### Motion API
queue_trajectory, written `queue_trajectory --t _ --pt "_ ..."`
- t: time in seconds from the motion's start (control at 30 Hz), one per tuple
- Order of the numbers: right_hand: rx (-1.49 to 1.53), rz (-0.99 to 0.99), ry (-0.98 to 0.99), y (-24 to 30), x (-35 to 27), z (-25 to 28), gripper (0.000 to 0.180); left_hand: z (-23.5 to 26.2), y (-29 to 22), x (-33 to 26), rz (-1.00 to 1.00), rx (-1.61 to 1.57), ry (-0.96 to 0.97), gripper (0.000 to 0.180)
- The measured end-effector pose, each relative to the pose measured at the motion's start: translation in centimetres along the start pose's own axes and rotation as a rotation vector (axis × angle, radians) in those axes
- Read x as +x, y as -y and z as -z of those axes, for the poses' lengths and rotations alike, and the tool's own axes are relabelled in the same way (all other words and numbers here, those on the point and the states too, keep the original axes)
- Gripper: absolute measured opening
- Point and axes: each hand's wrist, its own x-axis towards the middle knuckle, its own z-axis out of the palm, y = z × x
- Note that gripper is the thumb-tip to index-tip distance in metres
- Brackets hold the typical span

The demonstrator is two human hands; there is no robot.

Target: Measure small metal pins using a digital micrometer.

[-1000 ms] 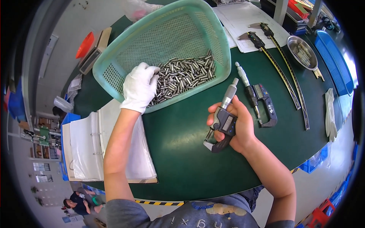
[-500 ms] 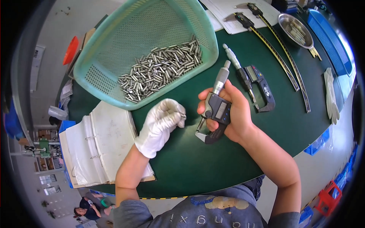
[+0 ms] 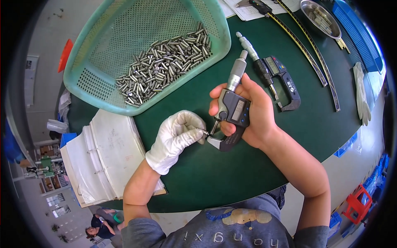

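Left hand [image 3: 175, 138], in a white glove, sits at frame centre; its fingers [image 3: 197, 131] pinch a small metal pin [image 3: 204, 132] and hold it at the measuring gap of the digital micrometer [image 3: 232, 109]. Pin is mostly hidden by the glove, only its tip shows.

Right hand [image 3: 252, 111], bare, is just right of centre, fingers wrapped around the micrometer frame; thumb lies over the lower body, the thimble sticks up toward the top of the frame. Micrometer is held off the green surface [image 3: 206, 177], tilted, display facing the camera.

Around it:
- Teal perforated basket [image 3: 103, 53], upper left, holding a pile of metal pins [image 3: 161, 66] like the held one.
- Second digital micrometer [image 3: 273, 72] lying on the surface, upper right of the hands, near but not touching them.
- Long caliper [image 3: 306, 45] running diagonally across the upper right.
- Round metal dish [image 3: 320, 18] at the top right, next to a blue tray [image 3: 359, 41].
- White glove [image 3: 362, 97] lying loose at the right edge.
- Open ring binder [image 3: 101, 157] with white pages, lower left, just beside the left forearm.
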Motion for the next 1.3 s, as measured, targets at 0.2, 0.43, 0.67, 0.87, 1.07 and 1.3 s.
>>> queue_trajectory --t 0.2,0.43,0.67,0.87,1.07,1.3 --pt "-0.007 0.019 0.011 -0.02 -0.01 -0.02 0.056 -0.09 -0.56 -0.03 0.065 0.016 -0.001 0.019" --pt "-0.037 0.033 0.017 0.0 0.02 -0.05 0.055 -0.3 -0.46 -0.12 0.068 -0.004 -0.005 0.019" --pt "-0.039 0.026 0.028 -0.09 0.05 0.0 0.057 -0.27 -0.38 -0.15 0.069 -0.024 0.011 0.019" --pt "-0.148 0.066 -0.006 -0.26 0.03 -0.14 0.056 -0.25 -0.22 -0.19 0.076 -0.01 0.028 0.019" --pt "-0.153 0.073 -0.024 -0.27 0.05 -0.17 0.056 -0.21 -0.24 -0.23 0.061 0.024 0.044 0.019" --pt "-0.116 0.047 0.012 -0.25 0.36 -0.04 0.056 -0.04 -0.47 -0.12 0.064 -0.009 0.048 0.02"
